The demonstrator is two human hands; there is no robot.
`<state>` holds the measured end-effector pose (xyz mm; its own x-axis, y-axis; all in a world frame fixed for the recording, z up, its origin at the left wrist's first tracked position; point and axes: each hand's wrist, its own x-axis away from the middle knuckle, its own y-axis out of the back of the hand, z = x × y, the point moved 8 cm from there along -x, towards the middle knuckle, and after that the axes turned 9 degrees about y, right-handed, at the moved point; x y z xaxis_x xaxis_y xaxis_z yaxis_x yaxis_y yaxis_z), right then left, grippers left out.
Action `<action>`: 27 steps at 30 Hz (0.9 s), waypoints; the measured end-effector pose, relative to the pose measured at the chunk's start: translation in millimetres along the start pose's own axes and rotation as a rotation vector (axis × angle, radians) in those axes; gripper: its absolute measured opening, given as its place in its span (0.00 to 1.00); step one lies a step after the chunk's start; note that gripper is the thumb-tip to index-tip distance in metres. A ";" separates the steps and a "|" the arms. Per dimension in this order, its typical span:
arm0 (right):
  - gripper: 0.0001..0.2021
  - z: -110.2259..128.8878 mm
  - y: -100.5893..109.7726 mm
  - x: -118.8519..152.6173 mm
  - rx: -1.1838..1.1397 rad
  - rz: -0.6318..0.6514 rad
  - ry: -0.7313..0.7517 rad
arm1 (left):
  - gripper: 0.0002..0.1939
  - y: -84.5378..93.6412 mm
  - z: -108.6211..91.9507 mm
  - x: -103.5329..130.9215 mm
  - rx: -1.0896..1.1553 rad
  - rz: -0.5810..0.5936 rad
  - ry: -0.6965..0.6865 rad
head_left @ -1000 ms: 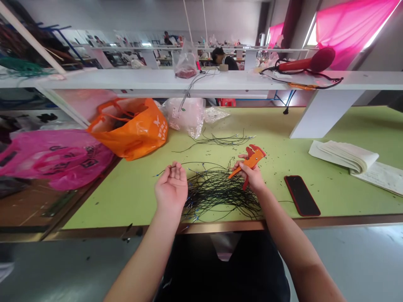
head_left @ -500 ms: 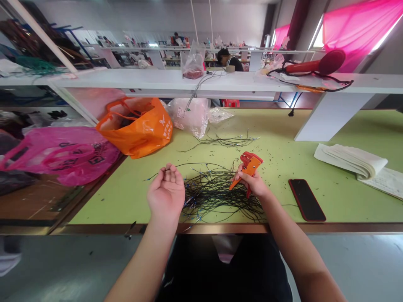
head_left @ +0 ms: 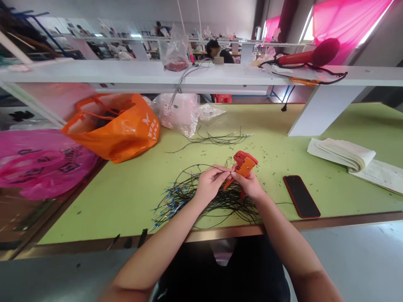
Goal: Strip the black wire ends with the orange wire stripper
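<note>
My right hand [head_left: 248, 183] is wrapped round the handles of an orange and red wire stripper [head_left: 246, 164], its head pointing up and away from me. Close against it, my left hand [head_left: 210, 181] pinches a thin black wire [head_left: 224, 168], and the fingertips of both hands meet near the tool. Whether the right fingertips also grip the wire is hard to make out. Beneath both hands spreads a loose heap of black wires [head_left: 231, 205], many with blue and silver ends at the left. A smaller bunch of black wires [head_left: 217, 138] lies farther back.
A phone [head_left: 301, 196] and folded papers [head_left: 346, 153] lie to the right. An orange bag [head_left: 126, 134], a pink bag [head_left: 47, 163] and clear plastic bags [head_left: 178, 111] are at the left and back. A white shelf [head_left: 126, 74] spans the table, with a red heat gun [head_left: 311, 54] on it.
My left hand has moved right, from beside the heap to the wire stripper, and its fingers have closed in a pinch. My right hand keeps hold of the tool. The view has shifted slightly.
</note>
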<state>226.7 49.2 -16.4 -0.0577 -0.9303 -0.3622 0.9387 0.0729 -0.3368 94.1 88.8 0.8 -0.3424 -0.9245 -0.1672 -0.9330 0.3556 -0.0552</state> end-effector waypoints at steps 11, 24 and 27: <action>0.22 -20.9 -18.5 16.2 -0.312 0.238 -0.329 | 0.24 33.3 19.8 -10.9 0.373 -0.187 0.179; 0.22 -20.3 -26.8 18.3 -0.295 0.257 -0.345 | 0.23 28.8 26.7 -3.6 0.379 -0.136 0.209; 0.24 -21.1 -26.2 18.8 -0.255 0.255 -0.348 | 0.24 30.8 29.8 -3.8 0.389 -0.168 0.224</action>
<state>193.8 37.5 -32.8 0.3201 -0.9331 -0.1636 0.7928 0.3584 -0.4930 70.0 107.3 -29.5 -0.2456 -0.9652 0.0897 -0.8817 0.1839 -0.4344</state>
